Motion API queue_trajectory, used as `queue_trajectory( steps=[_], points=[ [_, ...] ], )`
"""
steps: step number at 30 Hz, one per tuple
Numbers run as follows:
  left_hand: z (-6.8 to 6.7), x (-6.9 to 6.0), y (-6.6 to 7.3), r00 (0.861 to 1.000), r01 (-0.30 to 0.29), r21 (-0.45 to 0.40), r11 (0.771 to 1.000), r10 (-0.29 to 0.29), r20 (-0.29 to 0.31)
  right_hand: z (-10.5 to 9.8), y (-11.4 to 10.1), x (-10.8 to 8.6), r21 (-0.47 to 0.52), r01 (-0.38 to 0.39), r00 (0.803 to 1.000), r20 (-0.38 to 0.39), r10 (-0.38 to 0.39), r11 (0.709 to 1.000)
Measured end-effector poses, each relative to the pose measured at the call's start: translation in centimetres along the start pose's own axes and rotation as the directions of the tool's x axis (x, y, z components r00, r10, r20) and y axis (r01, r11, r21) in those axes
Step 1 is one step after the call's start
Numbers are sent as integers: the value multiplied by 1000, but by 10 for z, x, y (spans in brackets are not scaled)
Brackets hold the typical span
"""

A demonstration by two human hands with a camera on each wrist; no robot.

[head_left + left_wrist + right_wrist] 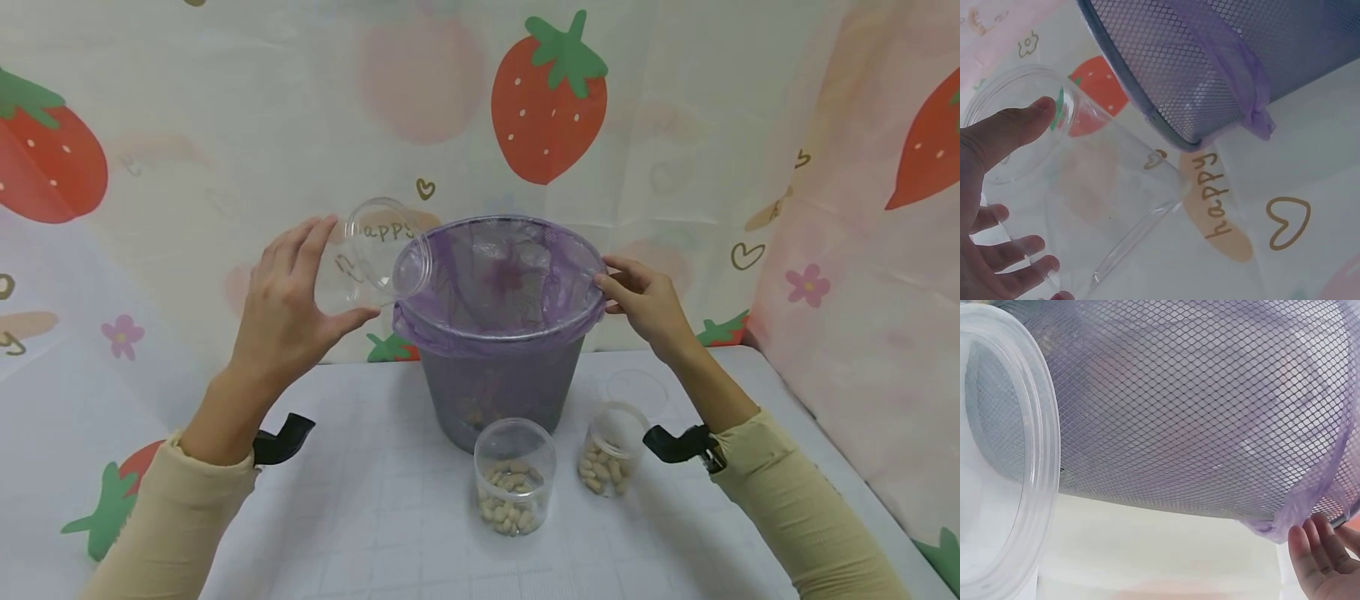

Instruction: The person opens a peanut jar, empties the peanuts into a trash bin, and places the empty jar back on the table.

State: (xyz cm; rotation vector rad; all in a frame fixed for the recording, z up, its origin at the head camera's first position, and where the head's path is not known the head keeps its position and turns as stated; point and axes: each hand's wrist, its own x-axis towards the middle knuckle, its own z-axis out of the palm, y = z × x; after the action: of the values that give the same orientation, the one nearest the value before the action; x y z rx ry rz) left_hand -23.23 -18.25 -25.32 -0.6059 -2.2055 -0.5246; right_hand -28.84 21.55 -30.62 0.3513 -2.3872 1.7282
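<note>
My left hand [288, 300] grips a clear plastic tub [356, 271], tipped sideways with its round mouth over the left rim of a mesh bin [495, 392]. The left wrist view shows the thumb on one side of the tub and the fingers on the other; no contents are visible in it. A purple plastic bag [431, 329] lines the bin and folds over its rim. At the bin's right edge, my right hand [648, 304] pinches the bagged rim between thumb and fingers. The right wrist view shows those fingertips [1319, 528] against the bag.
Before the bin stands a clear tub [514, 479] holding pale oblong pieces like peanuts. To its right, a smaller clear tub [609, 454] holds similar pieces. A faint transparent disc [637, 392] lies behind it. A strawberry-print cloth [300, 100] hangs behind the white-covered table [360, 517].
</note>
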Motion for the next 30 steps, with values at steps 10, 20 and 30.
queue_trajectory(
  steps=[10,20,30],
  points=[
    [-1,-7,2,999,39,-68,997,-38,12,0,0,0,6,-3,1000,2,3,1000],
    [-4,-18,3,988,151,-124,981,-148,31,2,0,0,17,-1,1000,1,1,1000],
    [-13,-30,3,972,234,-230,945,-222,76,1,0,0,17,7,1000,-3,-6,1000]
  ],
)
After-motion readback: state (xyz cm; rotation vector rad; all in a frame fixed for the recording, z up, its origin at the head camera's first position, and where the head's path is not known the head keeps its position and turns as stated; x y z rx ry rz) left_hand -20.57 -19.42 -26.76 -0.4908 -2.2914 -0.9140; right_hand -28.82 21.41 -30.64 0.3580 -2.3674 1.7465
